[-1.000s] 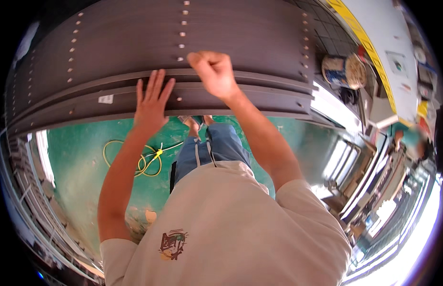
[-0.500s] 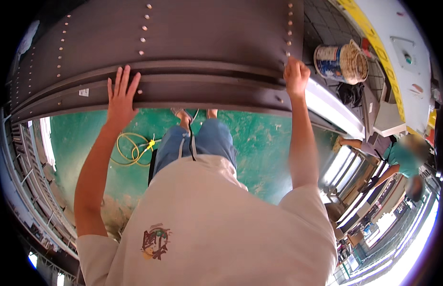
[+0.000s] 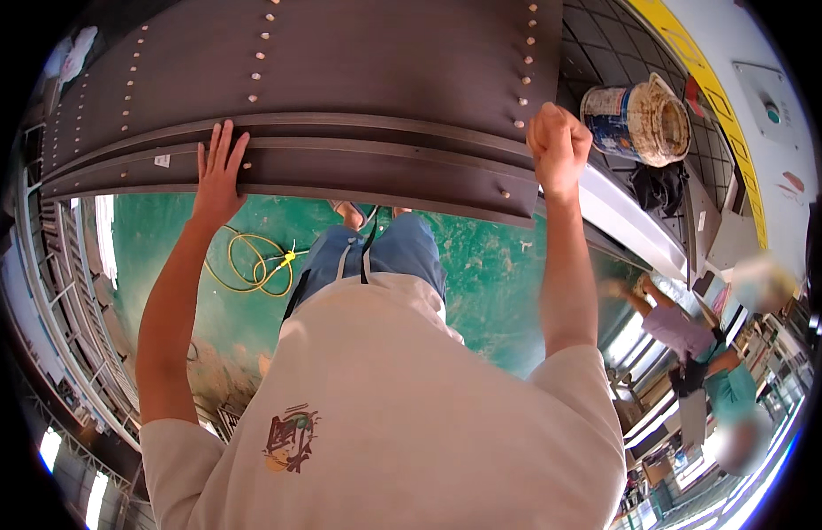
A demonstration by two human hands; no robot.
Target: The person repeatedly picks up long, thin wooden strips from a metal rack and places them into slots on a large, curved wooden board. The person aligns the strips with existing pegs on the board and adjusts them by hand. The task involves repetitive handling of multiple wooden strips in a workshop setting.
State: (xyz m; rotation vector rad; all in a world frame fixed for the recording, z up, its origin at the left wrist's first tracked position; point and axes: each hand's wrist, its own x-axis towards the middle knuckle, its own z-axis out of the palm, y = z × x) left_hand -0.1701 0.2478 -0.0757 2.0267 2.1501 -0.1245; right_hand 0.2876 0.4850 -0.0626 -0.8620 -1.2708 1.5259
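- Left grip (image 3: 218, 177) is flat and open, fingers spread, palm pressed on the edge of the big dark steel panel (image 3: 340, 79), right on its lower ridged band.
- Right grip (image 3: 559, 148) is clenched into a fist at the panel's right corner, touching the edge; can't tell if anything is inside the fist.
- Panel itself stretches across the top of my view, with rows of small rivets (image 3: 261, 57) running over it, and my hands sit well apart along its near edge.
- Below the panel there's a green floor (image 3: 490, 265) with a coiled yellow hose (image 3: 252, 265) lying near my legs.
- Off to the right, past my fist, a messy paint bucket (image 3: 636, 119) sits on dark tiles.
- Further right and lower, another person (image 3: 694, 353) in green and purple is bent over something, blurry.
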